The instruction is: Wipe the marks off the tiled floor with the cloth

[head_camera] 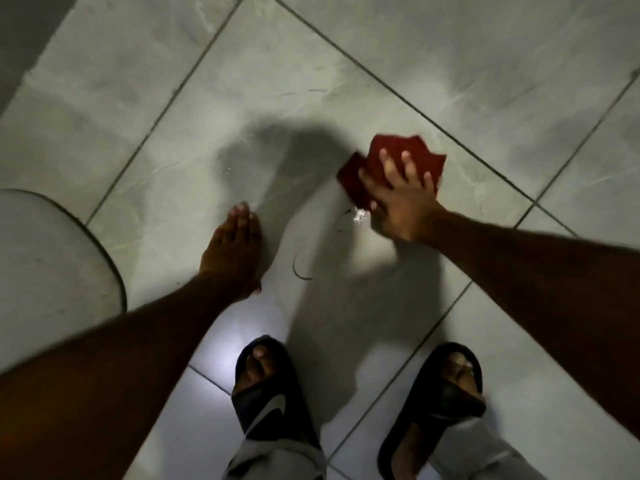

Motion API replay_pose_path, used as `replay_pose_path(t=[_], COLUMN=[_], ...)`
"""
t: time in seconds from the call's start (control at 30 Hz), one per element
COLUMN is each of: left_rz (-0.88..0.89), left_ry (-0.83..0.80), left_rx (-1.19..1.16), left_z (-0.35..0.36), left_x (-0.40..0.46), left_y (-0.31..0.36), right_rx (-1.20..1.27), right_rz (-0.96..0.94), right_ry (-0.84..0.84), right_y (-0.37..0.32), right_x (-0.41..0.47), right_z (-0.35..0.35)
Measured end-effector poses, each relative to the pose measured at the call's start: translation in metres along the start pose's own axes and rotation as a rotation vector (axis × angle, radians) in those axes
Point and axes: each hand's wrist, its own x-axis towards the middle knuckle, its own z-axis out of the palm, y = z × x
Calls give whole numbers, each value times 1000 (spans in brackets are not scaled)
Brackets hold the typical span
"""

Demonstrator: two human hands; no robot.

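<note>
A dark red cloth [419,150] lies crumpled on the grey tiled floor [277,64], right of centre. My right hand [398,199] presses flat on top of it with fingers spread. A small wet glint [359,215] and thin dark curved marks [300,270] show on the tile just left of that hand. My left hand [231,251] rests flat on the floor to the left, fingers together and pointing away, holding nothing.
A pale rounded object [52,258] fills the left edge beside my left arm. My two feet in black slides [266,389] [446,400] stand at the bottom. Dark grout lines cross the floor diagonally.
</note>
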Motion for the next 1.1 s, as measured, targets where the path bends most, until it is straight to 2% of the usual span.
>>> replay_pose_path(t=[0.07,0.13,0.2,0.27,0.33,0.37,0.4,0.43,0.5,0.57,0.63,0.7,0.73,0.77,0.83,0.87,0.93,0.97,1.0,1.1], left_rz=[32,65,100,125,136,140,141,141,126,107,88,75,71,68,70,76,81,78,75,39], left_ry=[24,45,66,74,91,95,96,101,107,107,106,104,103,97,96,104,119,121,117,107], left_rx=[-7,-21,-17,-19,-11,-9,-8,-11,-32,-41,-45,-56,-62,-66,-69,-64,-60,-61,-59,-57], left_z=[3,6,7,7,7,8,9,10,10,9,8,7,6,6,7,8,10,10,11,14], left_x=[0,0,0,-3,-3,-3,-3,-2,-2,-2,-2,-2,-2,-3,-4,-3,-1,-1,-2,-4], left_y=[-3,-9,-14,-17,-18,-19,-20,-20,-18,-16,-13,-11,-11,-11,-12,-12,-13,-12,-12,-9], right_rx=[99,58,-39,-187,-271,-303,-306,-278,-207,-37,117,158,121,46,-141,-191,-218,-214,-181,-46], right_rz=[178,113,-163,-527,-809,-864,-852,-738,-370,11,304,469,442,310,-145,-352,-577,-603,-551,-103], right_ry=[35,51,5,-110,-177,-147,-76,-31,8,67,111,114,89,32,-152,-212,-221,-188,-144,5], right_y=[-44,-92,-122,-119,-82,-64,-50,-39,-24,-20,-37,-66,-82,-98,-107,-97,-88,-91,-97,-73], right_x=[26,9,-55,-121,-126,-110,-90,-67,-22,5,-7,-60,-99,-143,-198,-195,-142,-107,-67,21], right_z=[-3,19,52,72,65,56,48,37,12,-2,2,30,49,65,81,81,66,59,50,6])
